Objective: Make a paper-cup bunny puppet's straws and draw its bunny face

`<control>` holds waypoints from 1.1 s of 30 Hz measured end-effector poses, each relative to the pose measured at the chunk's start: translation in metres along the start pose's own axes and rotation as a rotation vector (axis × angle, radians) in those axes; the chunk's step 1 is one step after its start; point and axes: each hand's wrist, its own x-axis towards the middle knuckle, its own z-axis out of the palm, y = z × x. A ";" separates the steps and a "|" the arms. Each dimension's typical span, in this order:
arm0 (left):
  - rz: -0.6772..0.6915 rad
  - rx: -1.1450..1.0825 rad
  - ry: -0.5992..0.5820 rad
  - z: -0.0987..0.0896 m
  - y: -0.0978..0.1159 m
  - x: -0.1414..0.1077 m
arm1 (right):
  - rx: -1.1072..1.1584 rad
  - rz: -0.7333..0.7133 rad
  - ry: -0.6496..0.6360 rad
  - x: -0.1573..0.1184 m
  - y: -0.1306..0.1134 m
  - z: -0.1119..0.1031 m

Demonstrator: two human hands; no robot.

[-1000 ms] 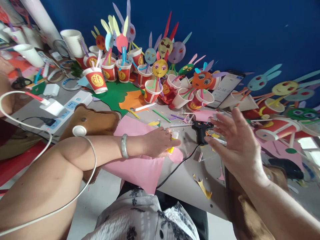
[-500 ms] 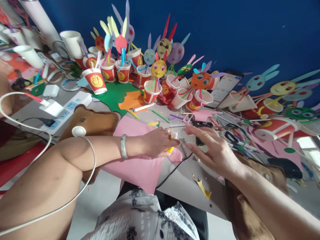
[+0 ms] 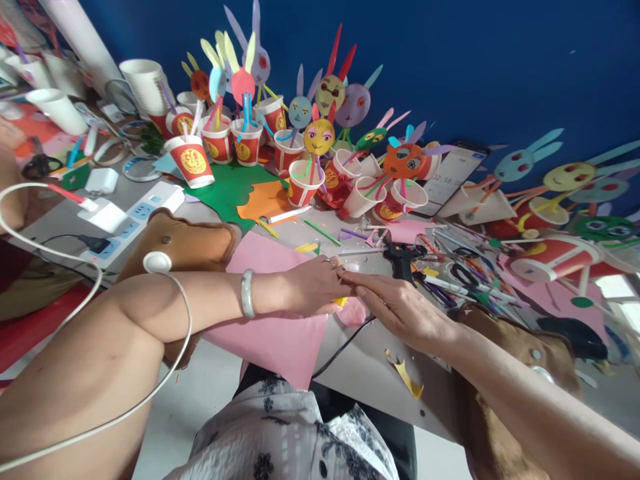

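Small yellow piece (image 3: 341,301), partly hidden beneath the left hand (image 3: 316,285), above the near-right part of the pink sheet (image 3: 280,337) and just beside a pink paper disc (image 3: 353,311). The fingers of the left hand are bent over the piece; whether they grip it or merely cover it cannot be told. The right hand (image 3: 407,312) meets them from the right, its fingers extended and close together, the fingertips at those of the left hand; whether they pinch anything is hidden. Judged from this arrangement, the contact calls for light, even fingertip pressure, with the left hand as a steady anchor and the finer adjustment made by the right. Thin paper such as the disc would crease under a hard squeeze, so force is best applied flat rather than at an edge. As to pose, the left forearm, bearing a pale bracelet (image 3: 247,293), runs nearly level from the left, palm downward; a white cable (image 3: 191,323) crosses it and could tug if the arm swings. The right forearm slants in from the near right, back of the hand upward. A black glue gun (image 3: 401,259) lies on the grey surface (image 3: 375,370), farther away, to the right of the joined fingertips.
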 end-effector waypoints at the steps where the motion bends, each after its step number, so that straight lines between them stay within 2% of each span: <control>1: 0.003 0.008 0.006 -0.001 0.000 -0.001 | -0.011 0.015 0.016 0.000 0.002 0.001; 3: 0.003 0.023 0.016 -0.004 0.001 -0.001 | -0.070 0.078 0.087 -0.001 0.007 0.003; 6: -0.004 0.019 0.014 -0.007 0.001 -0.002 | -0.146 0.216 0.304 -0.003 0.018 0.001; 8: -0.008 0.004 0.012 -0.004 0.000 -0.003 | -0.113 0.311 0.457 -0.007 0.022 -0.004; 10: -0.006 0.001 0.023 0.000 -0.001 -0.003 | -0.037 0.381 0.558 -0.013 0.021 -0.009; 13: -0.003 0.026 0.027 0.004 0.000 -0.002 | 0.109 0.411 0.549 -0.024 0.010 -0.007; 18: -0.066 0.065 0.003 -0.001 0.006 -0.001 | 0.251 0.312 0.380 -0.034 -0.008 0.016; 22: -0.099 0.023 0.020 0.000 0.006 -0.001 | 0.297 0.329 0.292 -0.031 -0.011 0.029; 28: -0.107 0.003 0.042 0.007 0.002 -0.002 | 0.181 0.341 0.348 -0.029 -0.005 0.036; 33: -0.125 0.005 0.002 0.006 0.003 -0.001 | 0.139 0.337 0.374 -0.031 0.000 0.041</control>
